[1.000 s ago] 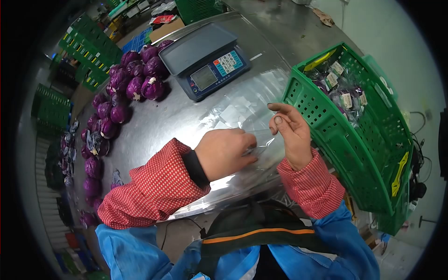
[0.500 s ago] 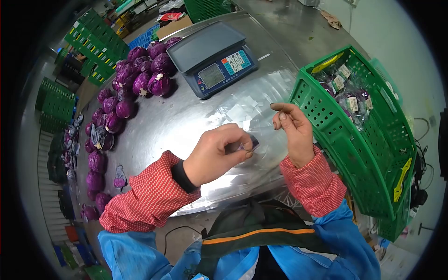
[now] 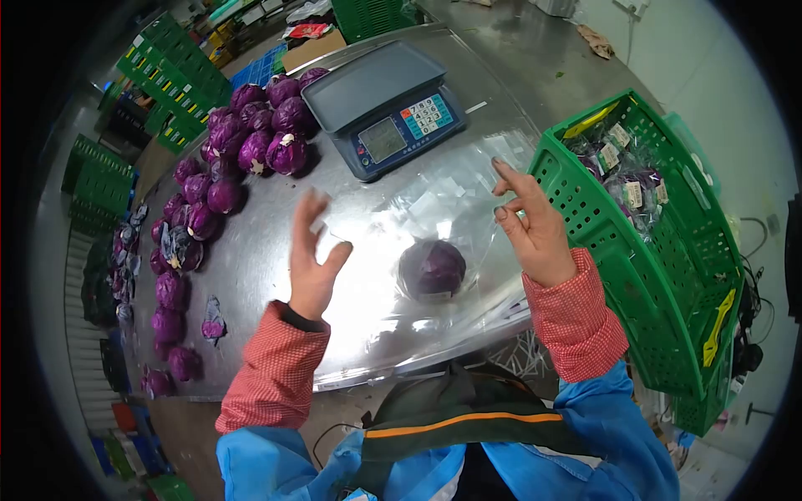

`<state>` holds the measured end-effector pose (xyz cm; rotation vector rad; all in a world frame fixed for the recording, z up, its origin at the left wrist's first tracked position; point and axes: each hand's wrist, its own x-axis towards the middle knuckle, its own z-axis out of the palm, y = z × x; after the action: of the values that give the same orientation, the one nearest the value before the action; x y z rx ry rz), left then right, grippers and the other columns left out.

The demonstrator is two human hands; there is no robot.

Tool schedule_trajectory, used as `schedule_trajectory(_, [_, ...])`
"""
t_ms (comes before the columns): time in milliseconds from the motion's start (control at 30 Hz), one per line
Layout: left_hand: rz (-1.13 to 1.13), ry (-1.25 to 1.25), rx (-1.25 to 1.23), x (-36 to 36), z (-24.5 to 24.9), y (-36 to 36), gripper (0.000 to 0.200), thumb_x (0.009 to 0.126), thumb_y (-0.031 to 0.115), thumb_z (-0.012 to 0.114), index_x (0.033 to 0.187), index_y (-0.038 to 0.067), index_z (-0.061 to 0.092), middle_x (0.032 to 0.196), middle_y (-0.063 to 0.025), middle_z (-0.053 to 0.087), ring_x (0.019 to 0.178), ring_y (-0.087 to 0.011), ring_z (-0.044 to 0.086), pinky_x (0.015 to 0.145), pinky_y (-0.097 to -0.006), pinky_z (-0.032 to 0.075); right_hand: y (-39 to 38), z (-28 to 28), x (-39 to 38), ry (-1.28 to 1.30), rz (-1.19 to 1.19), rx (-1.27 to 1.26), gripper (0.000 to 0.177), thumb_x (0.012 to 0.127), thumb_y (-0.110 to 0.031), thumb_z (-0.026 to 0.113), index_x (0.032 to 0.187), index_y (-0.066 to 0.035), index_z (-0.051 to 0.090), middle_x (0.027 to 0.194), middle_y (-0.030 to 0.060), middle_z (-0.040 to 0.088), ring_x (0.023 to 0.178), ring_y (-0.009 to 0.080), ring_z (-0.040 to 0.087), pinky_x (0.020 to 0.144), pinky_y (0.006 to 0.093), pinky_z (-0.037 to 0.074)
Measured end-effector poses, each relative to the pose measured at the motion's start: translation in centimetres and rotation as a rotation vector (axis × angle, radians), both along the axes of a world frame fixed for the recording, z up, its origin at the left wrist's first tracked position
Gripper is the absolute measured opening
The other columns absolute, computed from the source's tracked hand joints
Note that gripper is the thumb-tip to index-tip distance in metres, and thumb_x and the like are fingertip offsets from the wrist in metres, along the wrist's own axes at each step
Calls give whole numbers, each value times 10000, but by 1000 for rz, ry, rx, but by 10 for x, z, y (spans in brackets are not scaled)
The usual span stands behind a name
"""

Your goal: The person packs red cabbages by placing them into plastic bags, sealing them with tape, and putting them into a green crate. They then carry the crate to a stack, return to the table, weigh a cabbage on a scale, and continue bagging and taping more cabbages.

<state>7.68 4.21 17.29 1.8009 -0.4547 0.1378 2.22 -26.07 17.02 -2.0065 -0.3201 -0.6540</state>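
Observation:
A single red cabbage (image 3: 433, 269) rests on the metal table between my hands, with clear plastic film around it. My left hand (image 3: 314, 260) is raised to the left of this cabbage, fingers apart and slightly blurred, holding nothing. To the right, beside the green crate, my right hand (image 3: 533, 227) hovers with its fingers apart and nothing visible in them. Clear plastic bags (image 3: 451, 188) with small white pieces lie beyond the cabbage. A scale (image 3: 384, 108) with a grey tray stands farther back.
Many loose red cabbages (image 3: 224, 196) line the left side of the metal table (image 3: 276, 225). At the right, a green crate (image 3: 601, 242) holds bagged, labelled cabbages (image 3: 632, 192). A torn leaf piece (image 3: 213, 321) lies near the left edge. Stacked green crates (image 3: 171, 83) stand at the back left.
My left hand has opened and moved left, away from the cabbage, which now shows fully on the table. My right hand has shifted slightly right, its fingers more spread.

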Motion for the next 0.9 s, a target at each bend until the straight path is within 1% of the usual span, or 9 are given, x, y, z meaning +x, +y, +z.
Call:
schedule_trajectory(67, [-63,246,-183,0,-30,-2,705,812,115,690,1407,65,316,1292,-139,461,1215,-247,450,992,-362,392,3,9,1,-22,-5,-90,539,838,-60,590,1354,-132,451,1033,95,579,839,197,603,714,296,506])
schedule_trajectory(100, [-41,288,-238,-1,-32,-6,455,853,66,640,1278,44,477,1155,-92,555,1090,-183,522,933,-307,429,3,12,2,-26,-35,-136,538,838,-59,590,1353,-134,453,1029,96,577,831,196,606,712,303,508])
schedule_trajectory(167, [-42,278,-301,6,-46,-5,197,866,42,624,1060,24,597,982,-40,614,932,-126,563,861,-266,453,1,19,3,-28,-91,-233,537,837,-57,590,1350,-137,456,1021,99,573,816,195,613,707,316,511])
schedule_trajectory(267, [-1,299,-387,4,-49,-9,74,904,77,582,964,38,603,932,-27,631,897,-128,588,862,-288,459,-2,38,0,10,-379,-117,518,838,-65,597,1336,-110,462,1020,81,573,843,163,600,691,279,497])
schedule_trajectory(367, [35,328,-392,2,-51,-3,96,908,93,581,988,41,596,924,-29,621,889,-126,588,836,-282,471,-32,-3,12,136,-183,259,480,862,-128,608,1319,-73,471,1030,56,561,906,140,572,732,270,471])
schedule_trajectory(467, [65,342,-445,-1,-56,-1,121,903,107,591,1011,52,589,946,-30,618,929,-136,582,863,-297,463,-29,-52,12,407,118,241,471,882,-209,616,1303,-49,480,1025,43,539,948,136,539,789,284,445])
schedule_trajectory(567, [72,335,-540,-8,-51,-9,189,874,44,609,1060,39,578,975,-35,609,926,-132,561,845,-277,456,-17,-63,8,456,371,669,495,876,-290,636,1278,-38,495,1017,45,532,938,142,543,824,318,442])
schedule_trajectory(767, [92,277,-481,-8,-66,-14,109,894,72,606,987,51,553,909,-13,573,878,-121,548,830,-280,459,3,-59,3,296,150,380,280,947,-239,535,1021,22,604,917,53,587,876,143,582,808,284,463])
schedule_trajectory(900, [154,324,-556,8,-59,-21,40,950,136,529,958,97,534,851,7,562,819,-102,563,747,-270,473,19,-60,19,358,-22,776,251,961,-218,497,888,3,590,764,52,564,712,141,571,686,284,482])
